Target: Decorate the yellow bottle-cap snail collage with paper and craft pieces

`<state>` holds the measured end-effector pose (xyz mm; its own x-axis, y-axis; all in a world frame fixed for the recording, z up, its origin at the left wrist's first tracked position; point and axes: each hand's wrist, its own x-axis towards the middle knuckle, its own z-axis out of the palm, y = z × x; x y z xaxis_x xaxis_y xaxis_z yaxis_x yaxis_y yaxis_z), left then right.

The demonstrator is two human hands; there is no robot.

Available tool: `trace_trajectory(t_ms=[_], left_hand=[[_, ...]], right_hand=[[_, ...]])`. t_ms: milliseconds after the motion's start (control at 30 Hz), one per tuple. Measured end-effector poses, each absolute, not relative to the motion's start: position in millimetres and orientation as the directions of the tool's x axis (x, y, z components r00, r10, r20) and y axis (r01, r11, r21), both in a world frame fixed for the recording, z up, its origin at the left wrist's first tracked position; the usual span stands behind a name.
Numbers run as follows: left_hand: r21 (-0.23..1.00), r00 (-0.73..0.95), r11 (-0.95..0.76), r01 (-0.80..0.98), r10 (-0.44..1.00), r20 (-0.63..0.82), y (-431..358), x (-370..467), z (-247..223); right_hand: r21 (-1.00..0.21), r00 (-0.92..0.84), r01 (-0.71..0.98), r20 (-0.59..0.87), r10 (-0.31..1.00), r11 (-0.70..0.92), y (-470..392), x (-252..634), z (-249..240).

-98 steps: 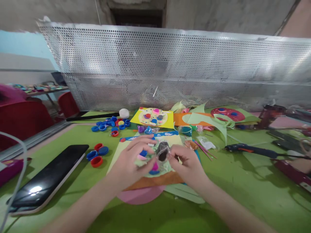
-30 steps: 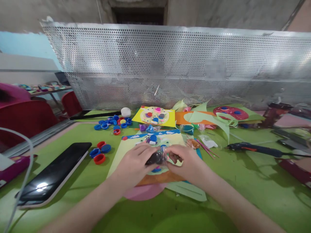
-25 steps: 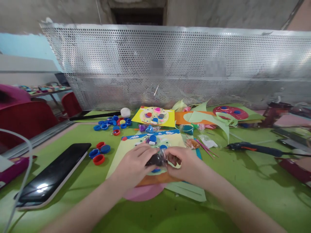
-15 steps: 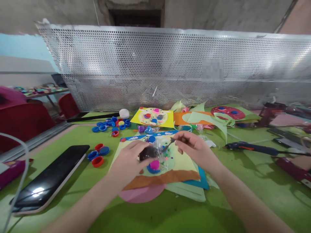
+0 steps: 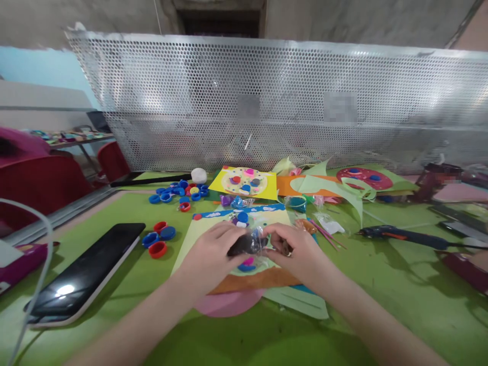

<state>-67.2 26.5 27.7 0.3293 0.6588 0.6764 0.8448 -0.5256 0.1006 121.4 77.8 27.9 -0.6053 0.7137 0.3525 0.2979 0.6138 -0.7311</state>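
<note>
A small clear plastic bag with dark contents (image 5: 249, 243) hangs between both hands, over a collage sheet (image 5: 190, 239) with blue, pink and brown pieces. My left hand (image 5: 213, 249) is closed around the bag's dark left part. Thumb and fingers of my right hand (image 5: 292, 249) are closed at the bag's right end, with a bit of dark brown material among the curled fingers. The hands hide the middle of the collage.
Bottle caps (image 5: 158, 249) and a phone (image 5: 87, 274) lie at left. Behind the collage is a yellow decorated card (image 5: 267, 189). A glue gun (image 5: 404, 237) rests at right. A perforated metal screen (image 5: 285, 76) stands across the back.
My right hand has moved down and in against the bag; the dark strand that stretched up from the bag to its fingers no longer shows. The view has shifted slightly.
</note>
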Motion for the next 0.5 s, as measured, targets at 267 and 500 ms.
trace_trajectory(t_ms=[267,500], left_hand=[[0.094,0.277,-0.474,0.875,0.651,0.707,29.5,-70.4,27.1],[0.151,0.195,-0.395,0.906,0.708,0.679,33.0,-78.3,32.0]], right_hand=[[-0.801,-0.424,0.233,0.427,0.799,0.552,83.9,132.1,40.0],[-0.955,-0.444,-0.257,0.253,0.860,0.148,97.0,131.4,34.1]])
